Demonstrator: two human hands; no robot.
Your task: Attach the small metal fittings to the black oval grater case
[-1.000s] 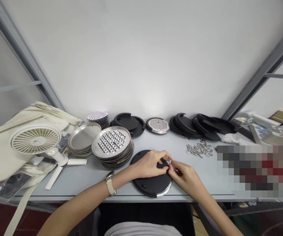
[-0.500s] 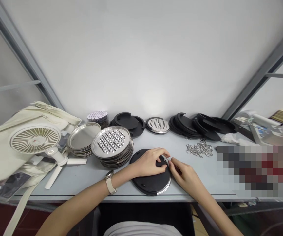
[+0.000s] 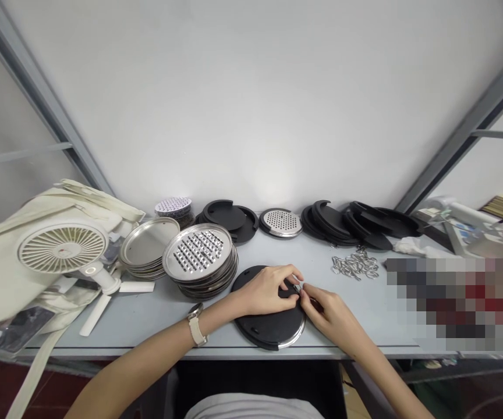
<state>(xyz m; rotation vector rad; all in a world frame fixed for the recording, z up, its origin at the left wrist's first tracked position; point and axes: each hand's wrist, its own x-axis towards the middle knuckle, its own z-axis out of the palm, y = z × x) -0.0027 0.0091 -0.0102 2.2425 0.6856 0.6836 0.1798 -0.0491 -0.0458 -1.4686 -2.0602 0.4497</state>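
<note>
A black round holder [image 3: 269,329] with a shiny metal rim at its lower right lies flat before me at the table's front edge. My left hand [image 3: 269,291] rests over it, fingers curled and thumb bent, gripping it near its right side. A small metal clip [image 3: 297,287] sits at that right side, between both hands. My right hand [image 3: 321,305] pinches this clip between thumb and forefinger. Fingertips partly hide the clip, so I cannot tell whether it passes through the holder. Beyond my right hand lies a pile of similar metal clips [image 3: 355,265].
Stacked metal grater discs [image 3: 199,253] and plain metal discs [image 3: 149,241] stand at the left, near a white fan [image 3: 63,249]. Along the wall lie a holder with a grater plate [image 3: 282,223] and several black holders [image 3: 334,221]. A blurred patch [image 3: 452,299] covers the right.
My right hand has shifted very slightly at the clip, which now shows a little more. The holder has moved slightly toward me. My left hand stays in place.
</note>
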